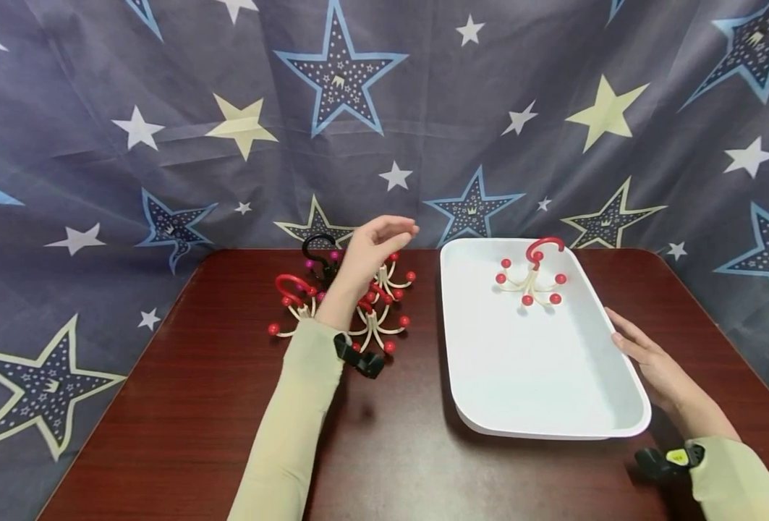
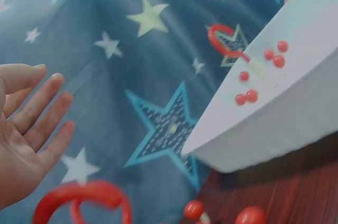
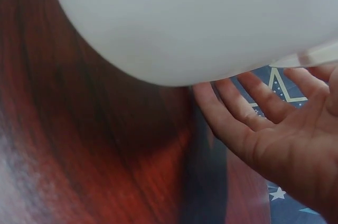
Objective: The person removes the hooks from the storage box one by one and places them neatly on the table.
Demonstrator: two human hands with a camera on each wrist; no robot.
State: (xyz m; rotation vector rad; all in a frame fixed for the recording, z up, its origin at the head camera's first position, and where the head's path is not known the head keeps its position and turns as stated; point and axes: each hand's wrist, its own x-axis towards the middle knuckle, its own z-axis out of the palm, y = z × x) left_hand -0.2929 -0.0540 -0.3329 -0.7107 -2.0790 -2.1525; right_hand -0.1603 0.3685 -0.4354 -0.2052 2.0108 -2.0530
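Note:
My left hand point(image 1: 372, 255) hovers over a cluster of multi-arm hanging hooks, fingers extended together and nothing held. In the left wrist view its fingers point(image 2: 39, 113) are relaxed, and a red hook top point(image 2: 79, 195) blurs just below. The hooks have cream curved arms tipped with red balls, like this front one point(image 1: 372, 329); a black one point(image 1: 322, 264) with purple balls sits behind, partly hidden by my wrist. Another red-and-cream hook point(image 1: 529, 284) stands in the far end of the white tray point(image 1: 521, 376). My right hand point(image 1: 651, 365) touches the tray's right side with nearly straight fingers.
Everything is on a dark red-brown wooden table point(image 1: 182, 405). A star-print cloth point(image 1: 384, 94) hangs right behind the table's back edge and along its sides. The tray has raised walls and fills much of the table's right half.

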